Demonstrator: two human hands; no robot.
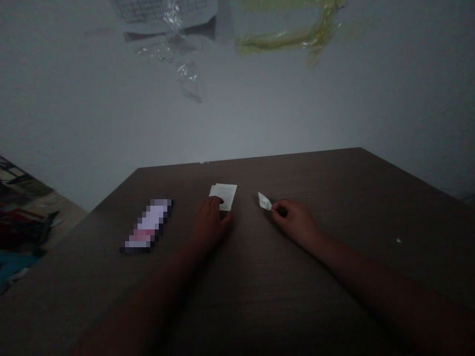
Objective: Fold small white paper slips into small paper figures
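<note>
A small stack of white printed paper slips (pixel 227 192) lies near the middle of the table. My left hand (pixel 211 221) rests at its near left side, fingertips on the top sheet and thumb spread apart by the lower corner. To the right, my right hand (pixel 295 217) pinches a small white paper piece (pixel 264 201) between thumb and fingers. That piece is tilted up from the table, its near corner hidden in the pinch. A bare gap of tabletop separates it from the stack.
Left of my left hand, a phone (pixel 150 222) with a blurred-out screen lies on the dark wooden table (pixel 319 178). A white scrap (pixel 398 240) is at the right. Behind stands a wall (pixel 260 109) with taped paper. Cluttered items (pixel 22 222) are on the floor at left.
</note>
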